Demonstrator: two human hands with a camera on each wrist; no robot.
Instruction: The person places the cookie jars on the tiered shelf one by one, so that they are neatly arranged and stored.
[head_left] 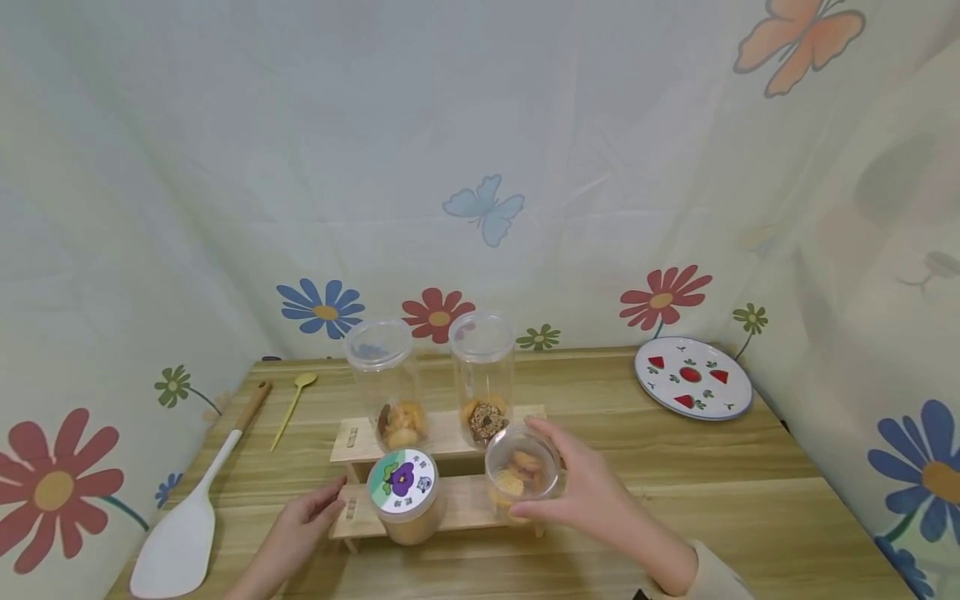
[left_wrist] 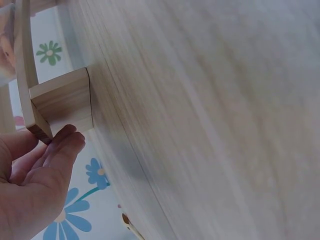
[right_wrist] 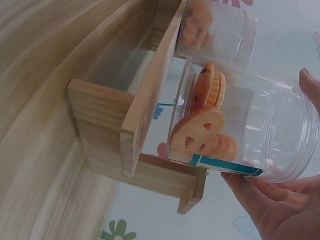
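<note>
My right hand [head_left: 581, 487] grips a clear jar [head_left: 522, 462] of cookies around its upper rim, over the right end of the lower step of a two-step wooden rack [head_left: 468, 500]. In the right wrist view this jar [right_wrist: 260, 117] shows heart-shaped and sandwich cookies [right_wrist: 200, 130] and a green label strip, its base close to the step. At the rack's left end, my left hand [head_left: 300, 521] pinches the lower step's corner between thumb and fingers. A jar with a purple-flower lid [head_left: 405, 487] stands on the lower step, left of the held jar.
Two tall clear jars, a left one [head_left: 386, 383] and a right one [head_left: 483, 379], stand on the upper step with cookies inside. To the left lie a white spatula [head_left: 180, 533] and a yellow spoon [head_left: 296, 404]. A patterned plate [head_left: 693, 387] sits at the back right.
</note>
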